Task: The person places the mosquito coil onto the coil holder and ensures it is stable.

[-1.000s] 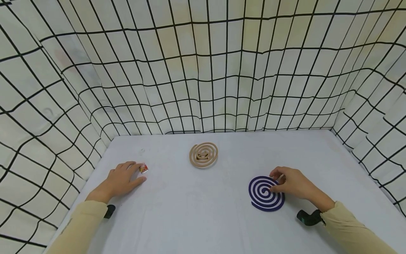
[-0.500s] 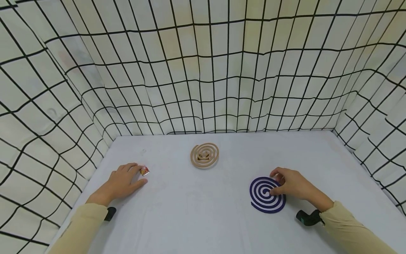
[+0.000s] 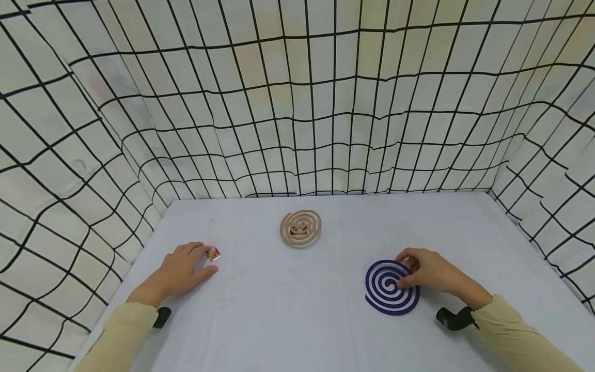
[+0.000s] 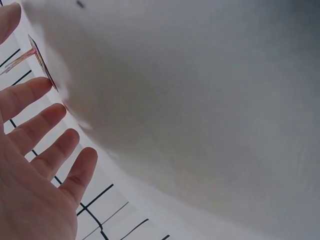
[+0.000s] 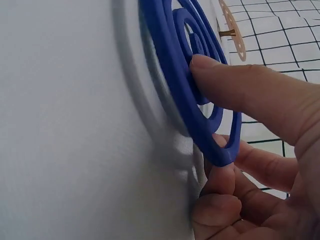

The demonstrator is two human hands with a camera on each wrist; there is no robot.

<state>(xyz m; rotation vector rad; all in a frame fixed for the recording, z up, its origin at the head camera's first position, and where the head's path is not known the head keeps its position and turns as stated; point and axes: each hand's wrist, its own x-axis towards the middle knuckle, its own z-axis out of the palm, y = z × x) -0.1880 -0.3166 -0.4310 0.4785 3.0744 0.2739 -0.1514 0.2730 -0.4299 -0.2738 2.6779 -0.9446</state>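
Over a white-covered table [image 3: 279, 310], a person's right hand [image 3: 429, 268] pinches a dark blue spiral coil [image 3: 389, 283], thumb laid on top near its middle and other fingers curled beneath the edge nearest the palm. The right wrist view shows that edge raised off the table, its shadow falling apart from it. The step in hand appears to be holding this coil just above the surface; the next move with it probably calls for a level, gentle pinch, since the thin loops look as though they could flex or snap. The left hand [image 3: 181, 271], well apart from the right, is palm down with its fingers loosely straight and spread, thumb out to the side. Its index fingertip is at the edge of a small red packet [image 3: 213, 253]; touching seems likely, but the hand does not grip it. Moving the packet would probably call for bringing the thumb in toward that fingertip. Beyond and between both hands, a tan spiral coil [image 3: 300, 228] sits on a gold-coloured stand [image 5: 227, 33].
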